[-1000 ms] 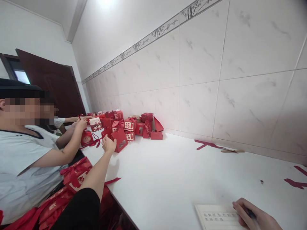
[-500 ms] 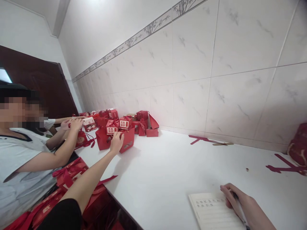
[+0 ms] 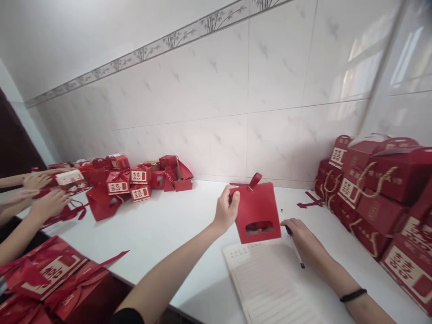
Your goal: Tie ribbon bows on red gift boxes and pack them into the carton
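Red box point(image 3: 258, 208) | upper-left edge pinched in left grip point(image 3: 227, 210) | right grip point(image 3: 301, 233) clasps pen point(image 3: 297, 251) beside box, contact unclear

A white table point(image 3: 189, 211) stands against pale wall tiles point(image 3: 202, 103) flecked with grey. A bamboo-patterned border point(image 3: 173, 41) slants above them, with plain white wall point(image 3: 77, 31) higher up. A dark door point(image 3: 15, 139) shows at far left; bright reflections point(image 3: 351, 67) gleam at right.

open tabletop point(image 3: 189, 211) between small boxes point(image 3: 140, 193) and held red box point(image 3: 255, 208), stacked cartons point(image 3: 380, 213) blocking right
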`<state>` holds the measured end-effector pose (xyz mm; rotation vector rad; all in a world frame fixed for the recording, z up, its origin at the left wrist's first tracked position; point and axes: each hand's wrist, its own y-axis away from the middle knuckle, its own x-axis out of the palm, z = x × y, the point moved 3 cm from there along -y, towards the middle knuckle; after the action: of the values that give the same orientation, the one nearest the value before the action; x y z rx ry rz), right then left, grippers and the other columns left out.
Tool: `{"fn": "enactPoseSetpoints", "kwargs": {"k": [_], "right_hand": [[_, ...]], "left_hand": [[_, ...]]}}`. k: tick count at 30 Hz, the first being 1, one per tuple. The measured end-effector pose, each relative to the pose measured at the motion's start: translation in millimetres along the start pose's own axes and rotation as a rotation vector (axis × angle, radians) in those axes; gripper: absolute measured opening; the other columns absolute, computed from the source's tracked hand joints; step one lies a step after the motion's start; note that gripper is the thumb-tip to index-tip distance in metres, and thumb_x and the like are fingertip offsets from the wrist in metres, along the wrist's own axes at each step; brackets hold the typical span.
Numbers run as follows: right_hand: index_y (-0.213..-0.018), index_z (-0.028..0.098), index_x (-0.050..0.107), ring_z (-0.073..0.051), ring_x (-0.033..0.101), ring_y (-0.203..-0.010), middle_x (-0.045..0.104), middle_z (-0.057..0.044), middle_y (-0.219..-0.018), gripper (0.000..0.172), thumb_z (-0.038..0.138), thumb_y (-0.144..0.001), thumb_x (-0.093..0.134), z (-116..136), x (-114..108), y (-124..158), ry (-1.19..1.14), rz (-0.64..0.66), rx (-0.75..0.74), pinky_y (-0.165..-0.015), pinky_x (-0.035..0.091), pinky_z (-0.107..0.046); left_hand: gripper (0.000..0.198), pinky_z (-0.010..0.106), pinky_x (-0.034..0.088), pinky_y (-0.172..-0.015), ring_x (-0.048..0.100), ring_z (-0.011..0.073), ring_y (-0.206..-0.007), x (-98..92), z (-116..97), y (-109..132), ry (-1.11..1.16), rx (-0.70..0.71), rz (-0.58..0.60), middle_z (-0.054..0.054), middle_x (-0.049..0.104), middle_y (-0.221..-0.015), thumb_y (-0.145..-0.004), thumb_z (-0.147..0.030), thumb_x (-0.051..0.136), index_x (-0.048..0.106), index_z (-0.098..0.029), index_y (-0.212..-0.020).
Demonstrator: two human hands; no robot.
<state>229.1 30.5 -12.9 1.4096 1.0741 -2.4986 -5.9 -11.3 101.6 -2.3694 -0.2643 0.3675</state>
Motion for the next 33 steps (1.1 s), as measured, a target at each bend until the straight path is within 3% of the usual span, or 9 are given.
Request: {"fn": "enactPoseSetpoints", "kwargs": {"k": [3,8,11,14,17,23,26,29,33], "right_hand": [[-0.089,0.019,0.063,-0.025,0.059,-0.083,0.063,-0.01,-0.084,0.026,0.016,-0.077,0.04,-14,-12,-2,-0.042,-0.009,0.026,-0.069,0.049,-0.036],[-0.094,0.016,0.063,-0.028,0.06,-0.093,0.066,-0.014,-0.096,0.032,0.032,-0.086,0.038,-13,-40,-9,-0.152,-0.318,0.202,-0.083,0.048,-0.045],[-0.101,0.017,0.06,-0.024,0.06,-0.097,0.065,-0.011,-0.103,0.036,0.039,-0.092,0.033,12,-51,-12,-0.263,-0.364,0.194,-0.081,0.05,-0.039],[-0.107,0.02,0.055,-0.021,0.059,-0.099,0.062,-0.009,-0.108,0.026,0.037,-0.09,0.044,48,-54,-13,-0.411,-0.384,0.043,-0.083,0.05,-0.037],[-0.102,0.021,0.052,-0.019,0.058,-0.087,0.061,-0.006,-0.097,0.019,0.029,-0.085,0.054,73,-51,-12,-0.382,-0.42,-0.048,-0.076,0.05,-0.034],[-0.089,0.021,0.047,-0.015,0.052,-0.072,0.052,-0.001,-0.08,0.01,0.017,-0.083,0.053,83,-42,-8,-0.299,-0.559,-0.084,-0.062,0.046,-0.027],[-0.089,0.021,0.046,-0.015,0.051,-0.071,0.052,-0.001,-0.08,0.011,0.016,-0.082,0.053,88,-41,-6,-0.303,-0.558,-0.096,-0.061,0.045,-0.027],[-0.089,0.021,0.046,-0.015,0.051,-0.071,0.052,-0.001,-0.081,0.01,0.017,-0.083,0.053,93,-41,-5,-0.314,-0.542,-0.102,-0.06,0.044,-0.027],[-0.091,0.022,0.046,-0.015,0.052,-0.07,0.052,-0.001,-0.08,0.008,0.02,-0.084,0.051,96,-41,-4,-0.319,-0.524,-0.106,-0.061,0.045,-0.028]], "left_hand": [[0.02,0.02,0.028,-0.048,0.029,0.0087,-0.049,39.3,1,-1,0.131,-0.082,-0.024,-0.007,0.031,-0.056,-0.086,-0.034,0.04,0.042,-0.02,-0.073],[0.016,0.02,0.029,-0.048,0.031,0.0088,-0.049,65.1,24,10,0.152,-0.114,-0.029,-0.007,0.035,-0.055,-0.082,-0.029,0.043,0.042,-0.019,-0.069],[0.015,0.02,0.032,-0.05,0.035,0.009,-0.051,65.4,32,20,0.125,-0.101,0.047,-0.006,0.038,-0.056,-0.081,-0.027,0.044,0.044,-0.019,-0.068],[0.017,0.02,0.033,-0.05,0.037,0.0091,-0.052,61.1,31,26,0.161,-0.133,0.056,-0.005,0.041,-0.057,-0.081,-0.026,0.045,0.044,-0.019,-0.066],[0.016,0.02,0.034,-0.05,0.039,0.009,-0.053,59.7,26,30,0.209,-0.147,0.055,-0.005,0.044,-0.058,-0.08,-0.024,0.045,0.046,-0.019,-0.066],[0.012,0.022,0.043,-0.056,0.054,0.0115,-0.063,58.4,14,29,0.213,-0.057,0.195,0.0,0.059,-0.07,-0.08,-0.024,0.05,0.053,-0.018,-0.07],[0.007,0.025,0.05,-0.068,0.061,0.014,-0.075,51.6,3,24,0.16,0.053,0.2,0.002,0.065,-0.079,-0.079,-0.022,0.053,0.058,-0.018,-0.079],[0.006,0.025,0.052,-0.068,0.062,0.0134,-0.072,45.6,-7,21,0.094,0.127,0.222,0.001,0.066,-0.075,-0.077,-0.02,0.055,0.061,-0.019,-0.077],[0.004,0.024,0.053,-0.067,0.064,0.0134,-0.07,43.2,-12,19,0.033,0.067,0.293,0.0,0.066,-0.073,-0.077,-0.023,0.059,0.062,-0.02,-0.076]]}}
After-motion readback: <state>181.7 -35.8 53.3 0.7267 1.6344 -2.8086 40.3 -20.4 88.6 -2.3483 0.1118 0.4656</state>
